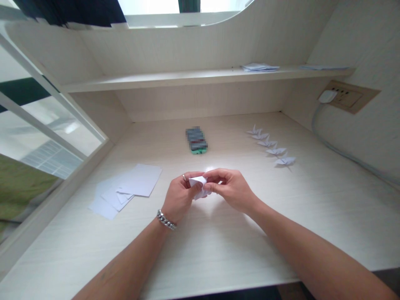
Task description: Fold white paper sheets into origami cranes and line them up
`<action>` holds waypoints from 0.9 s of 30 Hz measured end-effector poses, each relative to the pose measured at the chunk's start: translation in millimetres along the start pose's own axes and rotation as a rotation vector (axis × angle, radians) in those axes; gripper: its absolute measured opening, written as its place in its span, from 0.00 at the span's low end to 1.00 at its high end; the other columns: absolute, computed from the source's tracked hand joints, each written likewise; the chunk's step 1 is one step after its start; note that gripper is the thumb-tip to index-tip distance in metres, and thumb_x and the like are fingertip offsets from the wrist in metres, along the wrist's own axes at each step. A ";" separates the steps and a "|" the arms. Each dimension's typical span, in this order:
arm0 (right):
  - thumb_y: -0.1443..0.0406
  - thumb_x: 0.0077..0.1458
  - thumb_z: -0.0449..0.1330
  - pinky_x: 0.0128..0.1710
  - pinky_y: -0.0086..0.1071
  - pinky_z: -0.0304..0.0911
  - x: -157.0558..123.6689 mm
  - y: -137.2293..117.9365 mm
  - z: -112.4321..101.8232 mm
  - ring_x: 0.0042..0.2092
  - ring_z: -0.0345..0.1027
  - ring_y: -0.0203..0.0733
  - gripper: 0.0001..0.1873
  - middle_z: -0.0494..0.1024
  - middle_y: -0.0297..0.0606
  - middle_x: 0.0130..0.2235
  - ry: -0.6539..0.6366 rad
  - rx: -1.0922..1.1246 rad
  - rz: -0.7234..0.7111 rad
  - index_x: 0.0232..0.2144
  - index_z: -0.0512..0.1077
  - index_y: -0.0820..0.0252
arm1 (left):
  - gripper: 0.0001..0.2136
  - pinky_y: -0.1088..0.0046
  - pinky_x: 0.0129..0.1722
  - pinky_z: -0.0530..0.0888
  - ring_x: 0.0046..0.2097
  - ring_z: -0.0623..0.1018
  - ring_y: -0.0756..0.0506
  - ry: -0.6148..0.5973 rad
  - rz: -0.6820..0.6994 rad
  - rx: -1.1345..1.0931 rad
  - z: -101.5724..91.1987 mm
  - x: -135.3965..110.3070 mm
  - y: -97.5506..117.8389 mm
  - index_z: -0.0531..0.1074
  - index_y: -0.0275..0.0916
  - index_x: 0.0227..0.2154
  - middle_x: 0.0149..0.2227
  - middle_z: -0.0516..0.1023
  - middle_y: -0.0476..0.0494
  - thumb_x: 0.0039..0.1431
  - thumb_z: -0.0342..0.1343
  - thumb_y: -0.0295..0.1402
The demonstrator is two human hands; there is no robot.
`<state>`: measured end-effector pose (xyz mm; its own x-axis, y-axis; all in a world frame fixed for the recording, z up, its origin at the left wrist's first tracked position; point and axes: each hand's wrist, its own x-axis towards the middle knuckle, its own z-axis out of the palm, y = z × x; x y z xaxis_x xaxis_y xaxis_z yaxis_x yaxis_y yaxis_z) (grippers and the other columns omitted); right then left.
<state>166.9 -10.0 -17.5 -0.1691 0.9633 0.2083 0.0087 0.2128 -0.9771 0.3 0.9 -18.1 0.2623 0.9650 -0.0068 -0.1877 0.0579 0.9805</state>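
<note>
A small folded piece of white paper point(198, 181) is held between my two hands above the middle of the desk. My left hand point(179, 195), with a ring and a chain bracelet at the wrist, grips its left side with the thumb in front. On the right side, my right hand point(233, 189) pinches the paper between thumb and fingers. The fingers cover part of the folds. Several white origami cranes point(276, 151) stand in a slanting row to the right. Loose sheets of white paper point(142, 179) lie overlapping to the left.
A phone-like dark object point(196, 139), blurred out, lies beyond my hands. A shelf point(175, 80) crosses the back with a paper stack point(260, 67) on it. At right, a white plug point(327, 96) and its cable point(340, 154) hang from the wall socket. The desk's front edge is near my forearms.
</note>
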 end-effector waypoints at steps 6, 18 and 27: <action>0.65 0.48 0.67 0.32 0.32 0.70 -1.7 -4.0 1.1 0.31 0.74 0.38 0.12 0.81 0.38 0.32 0.036 -0.106 -0.035 0.38 0.79 0.59 | 0.19 0.74 0.28 0.73 0.28 0.77 0.49 -0.003 0.035 0.106 2.9 -2.4 3.6 0.78 0.32 0.38 0.29 0.81 0.42 0.47 0.67 0.42; 0.64 0.48 0.66 0.36 0.36 0.71 0.6 -4.6 0.1 0.35 0.76 0.45 0.08 0.82 0.42 0.33 0.188 -0.161 -0.021 0.32 0.81 0.60 | 0.21 0.73 0.32 0.75 0.35 0.79 0.46 0.061 0.098 0.192 7.4 -3.6 3.9 0.76 0.34 0.46 0.38 0.82 0.39 0.48 0.66 0.37; 0.66 0.46 0.66 0.35 0.34 0.68 1.7 -3.1 -1.5 0.33 0.75 0.43 0.07 0.82 0.39 0.30 0.121 -0.108 0.048 0.30 0.81 0.61 | 0.14 0.73 0.36 0.75 0.38 0.79 0.44 0.063 0.142 0.331 3.6 -1.9 4.2 0.79 0.35 0.38 0.40 0.82 0.39 0.49 0.64 0.35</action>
<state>168.0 -8.7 -14.1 -0.0457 0.9841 0.1716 0.1208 0.1760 -0.9769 2.4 -1.6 -13.3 0.1951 0.9719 0.1317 0.1014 -0.1536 0.9829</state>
